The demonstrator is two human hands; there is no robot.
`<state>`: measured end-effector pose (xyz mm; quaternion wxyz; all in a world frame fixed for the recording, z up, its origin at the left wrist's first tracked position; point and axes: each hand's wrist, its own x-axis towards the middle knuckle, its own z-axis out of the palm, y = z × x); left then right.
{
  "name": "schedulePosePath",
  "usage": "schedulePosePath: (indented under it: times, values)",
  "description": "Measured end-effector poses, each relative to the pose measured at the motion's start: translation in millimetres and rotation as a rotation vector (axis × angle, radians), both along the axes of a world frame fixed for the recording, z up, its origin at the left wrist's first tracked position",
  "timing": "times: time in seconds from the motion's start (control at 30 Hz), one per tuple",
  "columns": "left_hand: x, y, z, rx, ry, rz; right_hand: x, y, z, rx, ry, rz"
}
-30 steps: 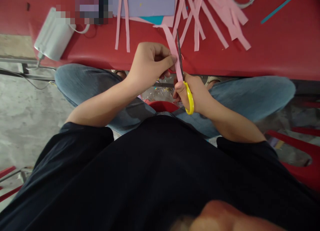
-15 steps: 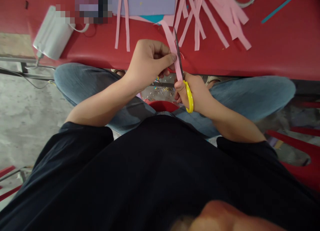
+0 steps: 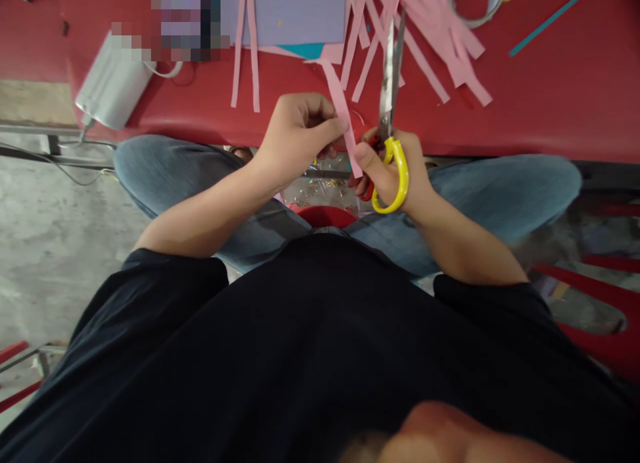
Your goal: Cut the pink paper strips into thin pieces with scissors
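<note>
Between thumb and fingers, my left hand (image 3: 305, 133) pinches a pink paper strip (image 3: 338, 97) just over the front edge of the red table. The strip's lower end hangs beside my right thumb. My right hand (image 3: 393, 173) is closed around a pair of scissors (image 3: 397, 173) with one yellow and one red handle loop. The blades point away from me, slightly parted, and stand to the right of the strip without touching it. Some of my right fingers are hidden behind the handles.
Several loose pink strips (image 3: 440, 43) lie beyond the scissors on the red table (image 3: 200, 103). Behind my left hand is a lilac sheet (image 3: 300, 16) over blue and pink paper. A white power bank (image 3: 115, 83), a tape roll (image 3: 477, 19) and a blue strip (image 3: 545, 26) lie farther out.
My right hand has drawn the scissors to the right, away from the strip, and turned them so the blades' flat side shows. My left hand keeps its pinch on the strip.
</note>
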<state>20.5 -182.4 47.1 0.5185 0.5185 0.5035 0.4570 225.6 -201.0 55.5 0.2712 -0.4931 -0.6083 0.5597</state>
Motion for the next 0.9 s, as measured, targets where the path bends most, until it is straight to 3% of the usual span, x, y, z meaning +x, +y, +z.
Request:
schedulePosePath:
  times: [0.2, 0.4, 0.9]
  values:
    - [4, 3, -13.7, 0.023, -0.017, 0.045, -5, -8, -5.5, -0.056, 0.026, 0.029]
    - [0, 7, -11.9, 0.023, 0.038, 0.095, -6, -17, -7.4, -0.113, 0.09, 0.056]
    - [-29, 32, -0.8, 0.32, -0.008, 0.153, -9, -24, -11.8, -0.186, 0.21, 0.04]
